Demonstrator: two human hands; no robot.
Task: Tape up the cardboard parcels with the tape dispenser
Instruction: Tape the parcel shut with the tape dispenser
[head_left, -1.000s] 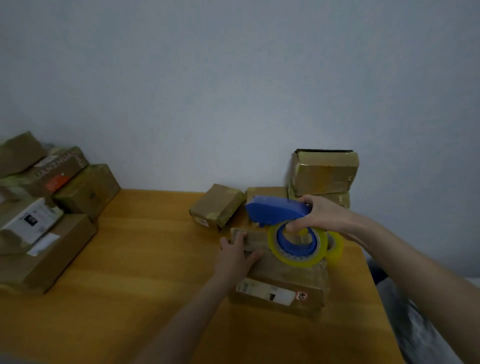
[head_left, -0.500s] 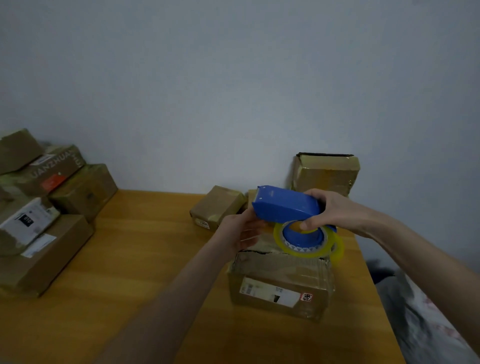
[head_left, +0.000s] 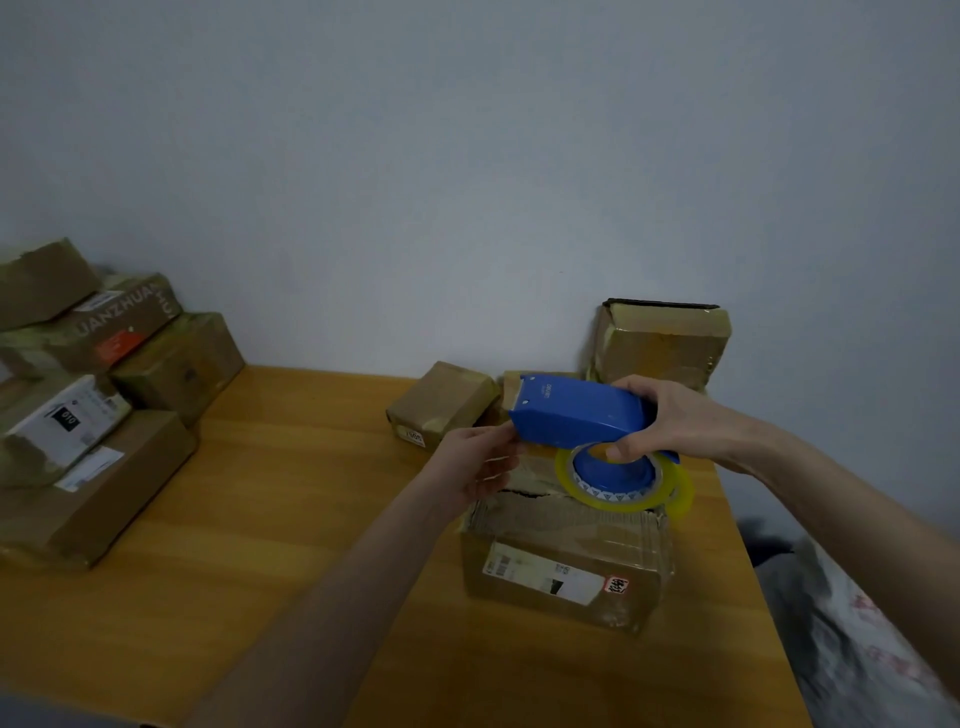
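Observation:
My right hand (head_left: 670, 421) grips a blue tape dispenser (head_left: 576, 415) by its rear end and holds it level above a cardboard parcel (head_left: 566, 551) with a white label on its front. A yellow-rimmed tape roll (head_left: 569, 480) hangs under the dispenser, just over the parcel's top, where a dark gap shows between the flaps. My left hand (head_left: 467, 462) reaches up to the dispenser's front end with its fingertips curled at the mouth. Any tape between them is too thin to see.
The wooden table (head_left: 291, 519) carries a stack of several parcels (head_left: 93, 415) at the far left. A small parcel (head_left: 441, 400) and an upright one (head_left: 660, 343) stand against the wall behind the dispenser. Patterned fabric (head_left: 857, 623) lies beyond the table's right edge.
My left hand left the parcel's top and rose to the dispenser's front end. My right hand lifted the dispenser off the parcel and levelled it.

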